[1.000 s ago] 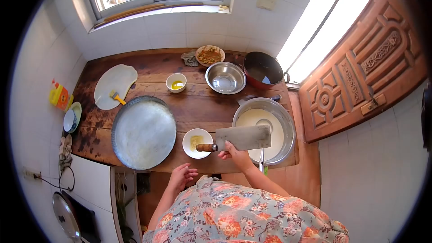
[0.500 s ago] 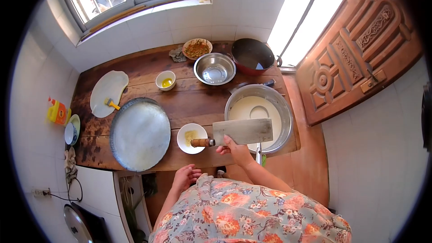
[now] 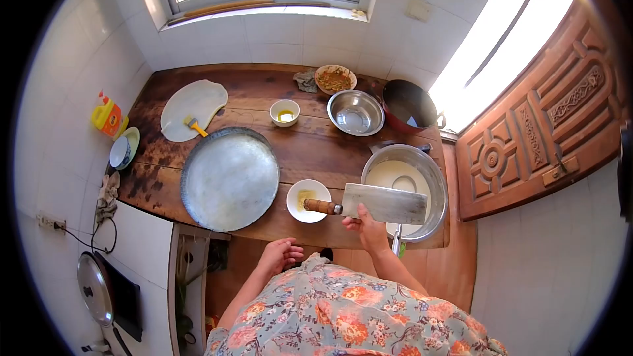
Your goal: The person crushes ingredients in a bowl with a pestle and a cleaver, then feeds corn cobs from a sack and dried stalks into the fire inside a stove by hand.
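Cleaver [image 3: 384,203] in the way over white bowl [image 3: 319,190]

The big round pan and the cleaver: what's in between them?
In the head view, a white bowl sits between the pan and the cleaver, whose brown handle overlaps it.

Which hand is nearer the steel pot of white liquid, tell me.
Right. The right hand is by the near-left side of the steel pot; the left hand is farther left.

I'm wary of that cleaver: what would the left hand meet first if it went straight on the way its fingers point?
Probably the right hand, which holds the cleaver; depth is unclear, so the table's front edge might come first.
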The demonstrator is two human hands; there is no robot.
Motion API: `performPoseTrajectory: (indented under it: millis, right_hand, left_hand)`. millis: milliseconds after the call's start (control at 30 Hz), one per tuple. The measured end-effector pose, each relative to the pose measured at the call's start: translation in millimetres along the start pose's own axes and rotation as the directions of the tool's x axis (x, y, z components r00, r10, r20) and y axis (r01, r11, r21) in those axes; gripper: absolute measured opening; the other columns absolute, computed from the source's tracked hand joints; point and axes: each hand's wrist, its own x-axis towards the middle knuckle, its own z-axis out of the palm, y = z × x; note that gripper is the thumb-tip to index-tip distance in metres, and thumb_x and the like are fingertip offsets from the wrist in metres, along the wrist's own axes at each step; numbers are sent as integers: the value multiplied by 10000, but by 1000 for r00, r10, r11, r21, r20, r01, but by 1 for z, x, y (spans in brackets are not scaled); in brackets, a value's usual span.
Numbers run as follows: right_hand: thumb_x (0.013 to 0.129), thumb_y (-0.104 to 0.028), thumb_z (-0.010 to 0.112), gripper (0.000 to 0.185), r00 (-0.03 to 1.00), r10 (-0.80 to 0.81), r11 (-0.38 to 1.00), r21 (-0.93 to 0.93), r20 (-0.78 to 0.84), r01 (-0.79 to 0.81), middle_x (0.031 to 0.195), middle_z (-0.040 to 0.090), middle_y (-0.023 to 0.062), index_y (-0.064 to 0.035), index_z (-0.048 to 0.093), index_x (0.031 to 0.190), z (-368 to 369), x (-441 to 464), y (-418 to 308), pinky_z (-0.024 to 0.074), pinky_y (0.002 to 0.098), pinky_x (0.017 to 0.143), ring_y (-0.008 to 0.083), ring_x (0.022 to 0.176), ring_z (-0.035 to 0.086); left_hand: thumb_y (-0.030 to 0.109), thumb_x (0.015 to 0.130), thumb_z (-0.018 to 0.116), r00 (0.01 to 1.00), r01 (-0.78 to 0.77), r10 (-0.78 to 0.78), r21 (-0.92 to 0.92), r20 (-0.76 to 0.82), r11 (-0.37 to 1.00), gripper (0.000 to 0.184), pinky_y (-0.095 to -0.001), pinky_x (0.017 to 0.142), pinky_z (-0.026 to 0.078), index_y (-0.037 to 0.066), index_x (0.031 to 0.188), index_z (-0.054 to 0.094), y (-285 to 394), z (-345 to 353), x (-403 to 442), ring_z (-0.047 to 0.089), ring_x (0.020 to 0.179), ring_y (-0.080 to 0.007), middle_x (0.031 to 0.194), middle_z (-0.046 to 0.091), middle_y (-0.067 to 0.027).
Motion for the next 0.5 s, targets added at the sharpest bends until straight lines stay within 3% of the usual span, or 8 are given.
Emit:
performPoseTrajectory:
  millis: [300,367,500]
  right_hand:
    - [857,-179,445,218,999,-33,996,82,-14,35,812,547,88,-22,441,1008,4,3,-7,469,235,478,175,615,576]
    - [853,-182,448,217,1000,-21,991,132,-14,22,799,559,81,-26,442,1004,3,3,-11,472,236,485,167,612,576]
    - [857,-173,437,206,999,-51,984,173,-4,51,788,558,83,-27,443,1002,-3,4,-18,472,240,486,169,610,574]
  left_hand:
    - [139,854,362,999,-44,44,-30,-7,999,316,-299,610,468,-18,1129,373,11,-13,-6,573,707,-211,879,562,-163]
    - [107,842,377,998,-44,42,-48,-49,998,268,-234,539,453,-15,1076,425,16,-8,-11,585,668,-174,832,587,-138]
    - [105,835,384,992,-88,87,-8,-97,996,232,-225,520,448,-6,1028,452,34,3,-9,574,619,-153,794,591,-124]
